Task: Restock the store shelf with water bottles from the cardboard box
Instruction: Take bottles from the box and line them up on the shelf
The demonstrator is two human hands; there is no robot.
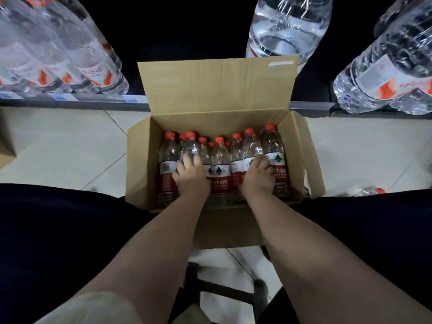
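Early going: the cardboard box (140,160) sits packed with water bottles (221,160), left hand (190,176) and right hand (257,177) each grip one, and the dark shelf (93,104) behind looks unfilled.

One wide-angle view, worn on the head, looks forward and steeply down from above the person's lap. The box (215,90) fills the centre, close below. The shelf (77,104) crosses the upper frame just beyond it.
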